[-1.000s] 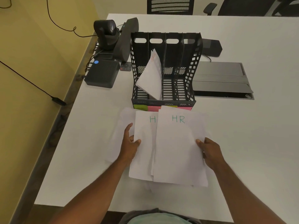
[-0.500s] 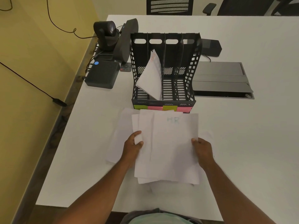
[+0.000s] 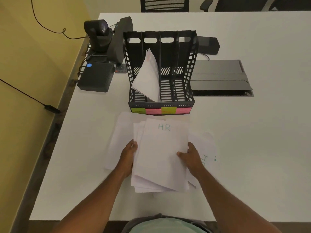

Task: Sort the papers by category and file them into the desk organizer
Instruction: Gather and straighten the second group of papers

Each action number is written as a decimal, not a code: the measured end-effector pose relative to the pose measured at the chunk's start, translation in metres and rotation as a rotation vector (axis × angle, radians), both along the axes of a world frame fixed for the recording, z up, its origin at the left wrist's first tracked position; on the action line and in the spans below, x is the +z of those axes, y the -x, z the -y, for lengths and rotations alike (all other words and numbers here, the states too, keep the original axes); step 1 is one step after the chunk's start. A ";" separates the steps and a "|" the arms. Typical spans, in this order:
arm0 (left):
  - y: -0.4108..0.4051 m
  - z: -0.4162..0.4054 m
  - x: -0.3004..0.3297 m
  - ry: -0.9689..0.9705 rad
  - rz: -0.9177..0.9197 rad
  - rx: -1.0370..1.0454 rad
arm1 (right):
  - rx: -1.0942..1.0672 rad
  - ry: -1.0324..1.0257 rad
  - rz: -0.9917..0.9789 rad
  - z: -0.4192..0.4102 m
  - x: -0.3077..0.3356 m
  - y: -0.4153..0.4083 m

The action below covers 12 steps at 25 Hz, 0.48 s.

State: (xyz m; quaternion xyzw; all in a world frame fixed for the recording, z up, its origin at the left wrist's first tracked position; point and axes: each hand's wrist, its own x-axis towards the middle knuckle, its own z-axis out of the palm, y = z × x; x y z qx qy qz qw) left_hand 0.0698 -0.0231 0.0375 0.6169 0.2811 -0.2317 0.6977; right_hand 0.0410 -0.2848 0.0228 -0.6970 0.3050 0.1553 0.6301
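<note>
Both HR sheets, fanned apart a second ago, are now squared into one HR stack, lifted just off the counter near its front edge. Left hand grips the stack's left edge; right hand pinches the right edge, thumb on top. Loose sheets lie under and beside. Desk organizer sits mid-counter, papers in the second slot. Judgement: tap edges flush, match the sticky label, feed the short edge down an empty slot.
</note>
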 end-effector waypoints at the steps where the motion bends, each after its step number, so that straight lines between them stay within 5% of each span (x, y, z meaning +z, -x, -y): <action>1: 0.000 -0.003 -0.001 0.042 -0.007 -0.003 | 0.031 0.081 0.036 -0.008 0.001 0.001; 6: -0.006 -0.030 -0.003 -0.039 -0.082 0.060 | 0.260 -0.105 0.125 -0.018 0.008 0.001; 9: -0.009 -0.059 -0.006 -0.054 -0.064 0.149 | -0.198 0.298 -0.009 0.021 0.003 -0.003; 12: -0.008 -0.074 -0.003 0.022 -0.016 0.116 | -0.395 0.531 -0.447 0.059 -0.010 0.004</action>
